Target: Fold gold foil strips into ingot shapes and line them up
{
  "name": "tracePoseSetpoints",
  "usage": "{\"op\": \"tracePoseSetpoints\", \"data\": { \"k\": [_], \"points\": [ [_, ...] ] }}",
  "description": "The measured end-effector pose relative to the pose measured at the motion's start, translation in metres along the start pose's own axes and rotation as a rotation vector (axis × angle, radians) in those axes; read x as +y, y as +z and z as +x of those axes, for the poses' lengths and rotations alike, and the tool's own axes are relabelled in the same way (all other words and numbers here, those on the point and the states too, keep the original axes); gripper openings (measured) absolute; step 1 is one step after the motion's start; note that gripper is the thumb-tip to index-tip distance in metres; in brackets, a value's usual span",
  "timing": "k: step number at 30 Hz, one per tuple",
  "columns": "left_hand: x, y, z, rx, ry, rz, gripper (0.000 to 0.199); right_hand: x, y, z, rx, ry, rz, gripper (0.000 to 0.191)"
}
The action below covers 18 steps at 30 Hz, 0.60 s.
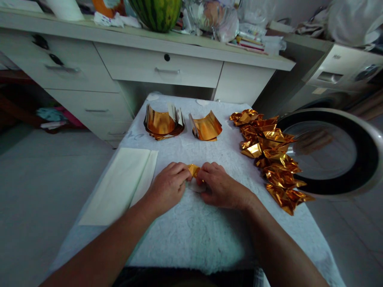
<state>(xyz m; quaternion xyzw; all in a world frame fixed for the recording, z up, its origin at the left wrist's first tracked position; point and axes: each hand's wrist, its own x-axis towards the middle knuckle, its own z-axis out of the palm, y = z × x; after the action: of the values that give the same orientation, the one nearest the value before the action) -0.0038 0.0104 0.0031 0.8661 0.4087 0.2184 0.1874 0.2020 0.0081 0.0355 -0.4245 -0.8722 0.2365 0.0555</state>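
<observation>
A small piece of gold foil paper point(194, 170) is pinched between my two hands over the middle of the cloth-covered table point(191, 231). My left hand point(171, 183) has its fingers closed on the left end of the piece. On the right end, my right hand point(218, 184) grips with thumb and fingers. Much of the piece is hidden by my fingers; some pale backing shows below it. Beyond my hands stand a thicker stack of curved gold foil sheets point(161, 121) and a thinner curved stack point(207, 125).
Folded gold foil pieces point(269, 155) lie in a heap along the table's right side. Pale paper sheets point(119, 183) lie at the left. An open washing machine door point(366, 155) reaches close to the right edge. Behind is a white desk point(191, 73) bearing a watermelon point(157, 14).
</observation>
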Motion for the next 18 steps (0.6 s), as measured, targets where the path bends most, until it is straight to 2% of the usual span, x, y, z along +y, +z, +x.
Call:
{"op": "tracePoseSetpoints", "data": {
  "k": [2, 7, 12, 16, 18],
  "points": [
    [0.003, -0.001, -0.001, -0.011, -0.022, -0.028, 0.013, 0.0, 0.0, 0.0, 0.008, 0.0, 0.007, 0.017],
    [0.008, 0.001, -0.004, -0.009, -0.103, -0.078, 0.026, 0.001, -0.002, 0.001, 0.014, -0.026, 0.03, 0.014],
    [0.01, 0.005, -0.004, 0.013, -0.135, -0.101, 0.013, 0.004, -0.005, 0.0, 0.001, -0.075, 0.062, 0.011],
    [0.01, 0.004, -0.004, 0.015, -0.126, -0.106, 0.009, 0.007, -0.011, -0.001, -0.064, -0.051, 0.103, 0.023],
    [0.01, 0.003, -0.004, 0.01, -0.126, -0.11, 0.009, 0.009, -0.012, -0.001, -0.08, -0.039, 0.126, 0.023]
  ]
}}
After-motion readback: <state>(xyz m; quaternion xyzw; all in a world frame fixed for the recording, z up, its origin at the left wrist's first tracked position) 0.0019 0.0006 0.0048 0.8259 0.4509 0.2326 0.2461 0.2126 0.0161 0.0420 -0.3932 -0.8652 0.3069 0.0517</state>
